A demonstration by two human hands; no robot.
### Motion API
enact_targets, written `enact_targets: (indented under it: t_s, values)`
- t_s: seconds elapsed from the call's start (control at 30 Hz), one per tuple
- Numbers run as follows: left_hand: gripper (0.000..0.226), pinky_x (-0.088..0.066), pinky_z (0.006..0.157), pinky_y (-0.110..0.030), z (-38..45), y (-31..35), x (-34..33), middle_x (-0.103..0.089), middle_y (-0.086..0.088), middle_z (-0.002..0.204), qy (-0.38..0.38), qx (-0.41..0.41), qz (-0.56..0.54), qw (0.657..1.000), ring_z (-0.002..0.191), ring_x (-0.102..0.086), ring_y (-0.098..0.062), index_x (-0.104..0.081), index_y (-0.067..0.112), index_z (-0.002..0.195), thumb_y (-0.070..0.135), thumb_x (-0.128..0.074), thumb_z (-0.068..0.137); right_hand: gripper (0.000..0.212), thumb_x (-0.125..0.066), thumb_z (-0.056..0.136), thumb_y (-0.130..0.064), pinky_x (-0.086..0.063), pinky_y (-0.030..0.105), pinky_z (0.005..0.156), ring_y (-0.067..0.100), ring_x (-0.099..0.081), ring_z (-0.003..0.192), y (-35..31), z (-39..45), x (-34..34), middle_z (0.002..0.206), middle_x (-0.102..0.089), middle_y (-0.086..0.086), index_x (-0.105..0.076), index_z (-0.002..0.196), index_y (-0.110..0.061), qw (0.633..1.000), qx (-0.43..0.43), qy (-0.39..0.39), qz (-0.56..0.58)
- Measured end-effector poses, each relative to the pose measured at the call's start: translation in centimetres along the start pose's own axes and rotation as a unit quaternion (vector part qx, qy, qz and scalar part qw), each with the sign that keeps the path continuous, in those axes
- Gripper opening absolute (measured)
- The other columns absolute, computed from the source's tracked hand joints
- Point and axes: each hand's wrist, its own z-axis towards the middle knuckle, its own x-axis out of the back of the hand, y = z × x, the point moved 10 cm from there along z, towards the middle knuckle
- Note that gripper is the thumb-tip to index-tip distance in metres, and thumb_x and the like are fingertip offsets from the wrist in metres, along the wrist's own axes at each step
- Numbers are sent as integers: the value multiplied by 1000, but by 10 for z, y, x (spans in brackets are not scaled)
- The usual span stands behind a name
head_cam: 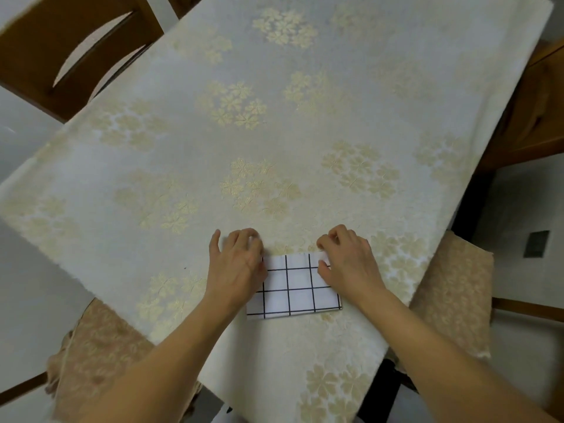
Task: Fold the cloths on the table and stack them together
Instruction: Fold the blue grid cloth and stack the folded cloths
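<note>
Cream cloth with pale gold flower clusters covers the table, which fills most of the view and runs off toward the far right corner. Near the front edge lies a single folded cloth — white, crossed by thin dark lines into a grid — lying flat as a neat rectangle with its long sides running left to right. Both of the person's bare arms reach in from the bottom of the view to its far edge. The left hand covers the cloth's far left corner, palm down, thumb spread out to the left and fingers curled at the tips over the edge; whether those fingers actually pinch the fabric cannot be told, since the hand hides the corner. The right hand sits on the far right corner with its fingers bent, and the thumb and forefinger pinch a small bit of white fabric at that corner. Wooden chairs stand around the table — one with a curved cut-out back at the upper left, another at the right edge. Two seat cushions in a tan flowered fabric show below the table's edge, one at the lower left and one at the right. Pale floor shows beyond.
</note>
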Motion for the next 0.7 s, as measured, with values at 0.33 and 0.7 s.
enact_targets:
  t_s: [0.33, 0.7]
  values:
    - [62, -23, 120, -48, -45, 52, -21, -25, -13, 162, 9, -70, -38, 997, 150, -24, -26, -30, 4, 153, 35, -37, 99, 58, -34, 102, -34, -21, 41, 122, 28, -27, 149, -46, -42, -22, 159, -33, 14, -35, 151, -3, 998, 53, 10, 17]
    - [71, -14, 123, -45, -56, 43, -60, -3, -7, 167, -36, -50, -20, 998, 154, -2, -20, -8, 8, 158, 51, -22, 102, 83, -13, 102, -64, -8, 42, 125, 21, 7, 155, -35, -50, -69, 167, 7, 11, 0, 158, -4, 993, 51, -87, -59]
